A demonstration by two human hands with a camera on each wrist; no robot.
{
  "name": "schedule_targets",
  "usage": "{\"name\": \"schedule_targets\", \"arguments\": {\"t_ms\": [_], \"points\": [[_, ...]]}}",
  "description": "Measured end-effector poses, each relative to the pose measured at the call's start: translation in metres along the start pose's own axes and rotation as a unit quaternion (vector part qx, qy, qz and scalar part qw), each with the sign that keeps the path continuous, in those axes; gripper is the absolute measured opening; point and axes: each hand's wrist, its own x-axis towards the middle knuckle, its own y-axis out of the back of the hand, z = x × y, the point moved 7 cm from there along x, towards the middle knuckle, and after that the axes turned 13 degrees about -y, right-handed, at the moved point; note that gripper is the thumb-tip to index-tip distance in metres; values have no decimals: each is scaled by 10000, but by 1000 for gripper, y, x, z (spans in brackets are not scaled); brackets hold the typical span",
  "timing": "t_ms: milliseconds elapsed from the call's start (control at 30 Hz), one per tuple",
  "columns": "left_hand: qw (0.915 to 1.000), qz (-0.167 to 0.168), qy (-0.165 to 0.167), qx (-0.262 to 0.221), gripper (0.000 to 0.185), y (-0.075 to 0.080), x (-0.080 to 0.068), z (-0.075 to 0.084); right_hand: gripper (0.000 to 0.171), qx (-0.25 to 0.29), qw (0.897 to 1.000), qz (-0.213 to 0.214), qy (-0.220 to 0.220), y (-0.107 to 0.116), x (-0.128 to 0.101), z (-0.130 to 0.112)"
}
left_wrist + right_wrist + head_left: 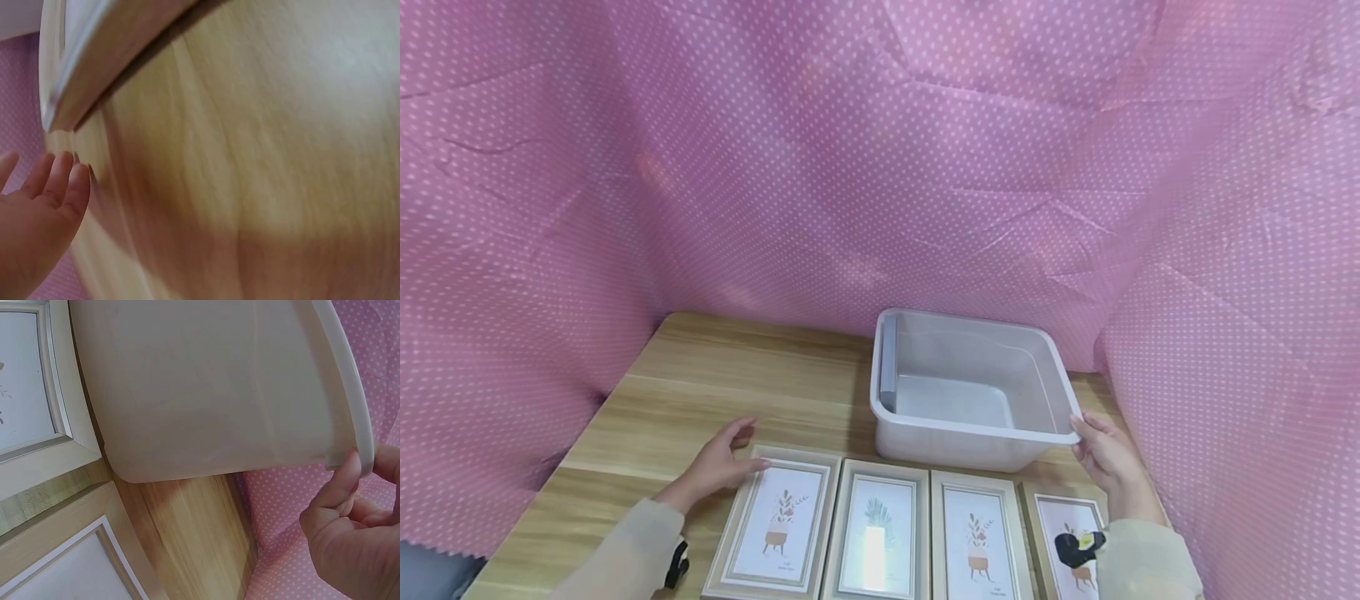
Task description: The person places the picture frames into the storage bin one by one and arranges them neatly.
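Observation:
My left hand [722, 458] hovers with relaxed, straight fingers at the far left corner of the leftmost picture frame [778, 525]. The left wrist view shows those fingers [56, 187] just off that frame's corner [94, 69], holding nothing. My right hand [1101, 454] pinches the near right corner of the rim of a clear plastic bin [970, 429]. In the right wrist view one fingertip [350, 469] presses under the bin's [206, 387] rim, with other fingers on its outer side. The bin looks empty.
Three more framed plant prints [876, 533] [977, 537] [1067, 525] lie in a row along the front of the wooden table [715, 375], just before the bin. Pink dotted cloth [850, 167] walls in the back and both sides.

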Motion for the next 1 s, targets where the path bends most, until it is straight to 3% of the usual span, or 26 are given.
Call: {"name": "schedule_targets", "arguments": {"t_ms": [333,667,1000], "points": [[9999,-92,12,47,74,4,-2,-10,56,-174,9998,107,-74,-1,-1,1],[9987,-200,157,432,56,2,-3,-17,56,-213,9997,98,-47,-2,0,0],[9991,-87,202,366,50,0,0,-20,57,-256,9997,51,-20,-1,1,1]]}}
